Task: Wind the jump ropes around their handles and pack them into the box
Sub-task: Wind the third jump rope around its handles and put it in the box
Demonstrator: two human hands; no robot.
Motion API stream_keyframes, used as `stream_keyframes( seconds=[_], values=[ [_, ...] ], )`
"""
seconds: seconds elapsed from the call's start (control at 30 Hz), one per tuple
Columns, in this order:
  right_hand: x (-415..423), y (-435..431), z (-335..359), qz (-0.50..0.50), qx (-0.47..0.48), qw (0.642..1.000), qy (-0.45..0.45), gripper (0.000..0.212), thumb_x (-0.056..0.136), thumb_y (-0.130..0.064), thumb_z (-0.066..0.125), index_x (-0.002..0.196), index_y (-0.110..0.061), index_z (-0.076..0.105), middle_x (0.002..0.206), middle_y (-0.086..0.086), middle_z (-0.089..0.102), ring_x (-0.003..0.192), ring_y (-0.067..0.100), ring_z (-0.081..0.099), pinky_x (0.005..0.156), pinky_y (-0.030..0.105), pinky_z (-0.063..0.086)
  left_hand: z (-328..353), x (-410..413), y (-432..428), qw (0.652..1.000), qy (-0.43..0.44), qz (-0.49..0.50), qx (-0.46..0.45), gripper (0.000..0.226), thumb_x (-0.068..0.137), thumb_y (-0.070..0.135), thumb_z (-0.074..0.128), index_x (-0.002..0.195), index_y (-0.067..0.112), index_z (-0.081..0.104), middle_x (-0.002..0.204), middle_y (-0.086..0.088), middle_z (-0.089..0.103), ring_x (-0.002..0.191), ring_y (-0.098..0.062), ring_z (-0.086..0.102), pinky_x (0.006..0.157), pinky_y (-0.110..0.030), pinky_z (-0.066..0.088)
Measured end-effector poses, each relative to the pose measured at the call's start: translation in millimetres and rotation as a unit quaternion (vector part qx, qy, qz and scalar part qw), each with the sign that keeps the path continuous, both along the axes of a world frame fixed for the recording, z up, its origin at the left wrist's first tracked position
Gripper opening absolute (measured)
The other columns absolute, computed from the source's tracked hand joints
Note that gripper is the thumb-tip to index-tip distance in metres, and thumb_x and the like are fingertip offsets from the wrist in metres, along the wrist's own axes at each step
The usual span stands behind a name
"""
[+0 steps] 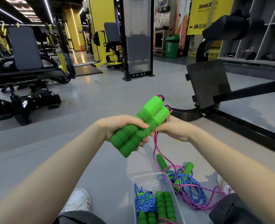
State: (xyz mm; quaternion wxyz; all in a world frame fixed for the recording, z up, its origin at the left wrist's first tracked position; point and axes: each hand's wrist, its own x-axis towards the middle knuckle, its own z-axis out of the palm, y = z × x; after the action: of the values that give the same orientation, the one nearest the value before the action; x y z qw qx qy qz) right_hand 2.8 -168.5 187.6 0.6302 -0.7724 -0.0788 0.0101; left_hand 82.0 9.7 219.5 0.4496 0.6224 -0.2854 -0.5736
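Winding step, no wraps on yet. Left grip [125,131] is curled round the paired green handles [151,110], held above the floor. Right grip [172,130] pinches the pink rope [155,147] beside them. Next, probably: wrap the slack tight, then into the box [147,175].

A handle pair [140,126] sits mid-view above the floor [101,97], its near end in the left grip [120,126]. The right grip [170,130] touches it from the right. From there a rope [155,147] drops to a tangle [190,186] on the floor, right of the box [147,175]. The box lies below the hands, between the left shoe [78,199] and the right shoe [223,185]. In it, a wound bundle [144,201] lies left of two more handles [165,206]. A bench [25,50] stands far left and a footplate [208,81] behind right.
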Motion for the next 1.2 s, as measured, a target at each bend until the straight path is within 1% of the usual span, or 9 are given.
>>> stream_keyframes(
  seconds=[0.1,0.17,0.4,0.57,0.77,0.87,1.0,1.1,1.2],
  values=[
    [4,2,-5,-0.087,-0.049,0.994,0.046,0.025,0.097,-0.01,0.044,0.073,-0.013,0.05,0.043,-0.003,0.041,0.036,0.012,0.045,0.067,0.04,0.053,2,0,-1,0.999,0.007,0.047,0.0,0.049,0.075,0.052,0.064,0.096,0.008,0.057,0.071,-0.006,0.056,0.062,-0.019,0.057,0.066,-0.035,0.054],
    [5,3,-4,-0.127,-0.16,0.977,0.067,0.019,0.098,-0.016,0.042,0.081,-0.012,0.048,0.051,0.001,0.034,0.031,0.009,0.036,0.054,0.033,0.054,1,3,-2,0.993,-0.029,0.113,0.009,0.068,0.073,0.071,0.055,0.096,0.007,0.055,0.07,-0.006,0.055,0.058,-0.02,0.055,0.062,-0.032,0.053],
    [-7,2,35,-0.084,-0.409,0.907,0.057,0.011,0.088,-0.011,0.051,0.086,-0.016,0.06,0.061,-0.002,0.041,0.039,0.009,0.041,0.04,0.019,0.041,-12,9,-1,0.94,-0.27,0.165,0.131,0.066,0.079,0.081,0.031,0.096,0.021,0.055,0.083,-0.009,0.057,0.064,-0.021,0.055,0.062,-0.028,0.048],
    [-7,-8,53,-0.142,-0.44,0.885,-0.056,0.015,0.079,-0.007,0.059,0.077,-0.016,0.071,0.05,-0.007,0.045,0.045,0.008,0.041,0.043,0.015,0.03,-14,4,-8,0.897,-0.385,0.074,0.205,0.071,0.077,0.082,0.035,0.109,0.022,0.055,0.086,-0.005,0.06,0.065,-0.017,0.057,0.061,-0.024,0.048],
    [-10,-23,46,-0.097,-0.394,0.909,-0.091,0.031,0.088,-0.001,0.05,0.099,-0.019,0.072,0.084,-0.005,0.066,0.064,-0.009,0.055,0.061,0.005,0.037,-5,-6,-12,0.892,-0.404,-0.042,0.199,0.068,0.077,0.08,0.04,0.1,0.019,0.063,0.08,0.0,0.061,0.066,-0.015,0.058,0.066,-0.023,0.049],
    [-13,-32,34,-0.042,-0.314,0.948,-0.018,0.038,0.095,-0.003,0.041,0.105,-0.025,0.071,0.074,0.004,0.049,0.06,0.008,0.045,0.064,0.018,0.036,3,-18,-16,0.914,-0.354,-0.063,0.188,0.063,0.084,0.072,0.034,0.093,0.016,0.061,0.079,-0.002,0.06,0.063,-0.013,0.055,0.061,-0.021,0.047],
    [-23,-35,29,0.013,-0.067,0.995,0.076,0.038,0.096,-0.002,0.038,0.103,-0.021,0.07,0.074,0.002,0.067,0.074,0.014,0.062,0.071,0.02,0.05,10,-27,-17,0.94,-0.28,-0.097,0.167,0.071,0.075,0.08,0.033,0.091,0.018,0.063,0.078,-0.002,0.061,0.062,-0.013,0.056,0.063,-0.024,0.046],
    [-25,-35,21,0.099,0.154,0.972,0.147,0.039,0.091,-0.008,0.036,0.108,-0.012,0.071,0.095,0.013,0.073,0.09,0.022,0.07,0.078,0.03,0.056,15,-30,-18,0.968,-0.202,-0.108,0.1,0.072,0.081,0.077,0.027,0.096,0.018,0.065,0.073,-0.002,0.059,0.06,-0.014,0.054,0.059,-0.022,0.047],
    [-28,-29,15,0.148,0.22,0.963,0.045,0.039,0.093,-0.021,0.049,0.117,0.007,0.06,0.117,0.031,0.06,0.11,0.037,0.06,0.101,0.039,0.044,15,-30,-20,0.989,-0.117,-0.082,0.03,0.076,0.08,0.076,0.029,0.098,0.011,0.063,0.071,-0.006,0.056,0.057,-0.017,0.051,0.056,-0.027,0.043]
  ],
)
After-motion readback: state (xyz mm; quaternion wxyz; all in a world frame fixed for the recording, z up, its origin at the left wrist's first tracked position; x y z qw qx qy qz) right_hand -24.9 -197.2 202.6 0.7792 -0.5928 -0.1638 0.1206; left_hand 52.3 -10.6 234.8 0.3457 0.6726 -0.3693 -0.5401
